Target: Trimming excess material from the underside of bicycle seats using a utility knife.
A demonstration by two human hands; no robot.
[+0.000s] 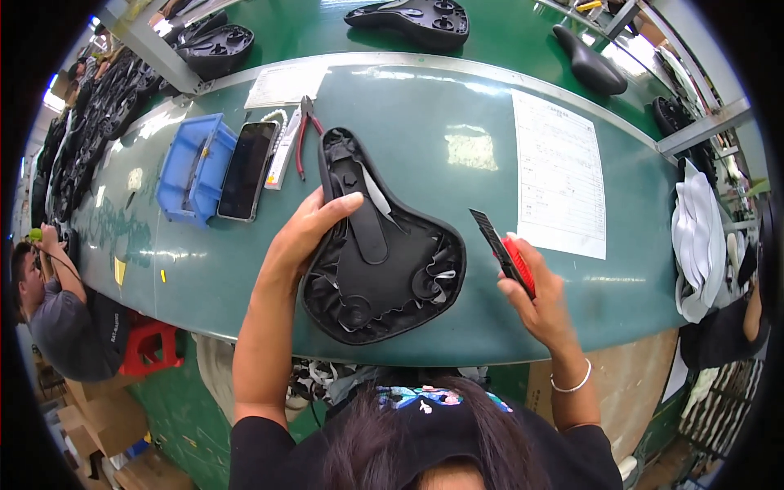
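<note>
A black bicycle saddle [359,282] is turned underside up over the green table, its narrow nose pointing away from me. My left hand [306,229] grips its left side, thumb laid over the underside and fingers hidden beneath. Gathered cover material lines the inner rim, and a whitish strip shows beside the central channel. To the right of the saddle, my right hand [539,298] is closed around a red and black utility knife [516,268]. The knife's dark blade is out, pointing up and left, apart from the saddle.
Beyond the saddle's left lie a blue bin [174,200], a phone [247,171] and red-handled cutters [303,147]. A printed sheet [563,220] lies at right, near stacked white pieces [698,245]. More saddles [425,23] rest past the metal ledge. A person [61,318] works at far left.
</note>
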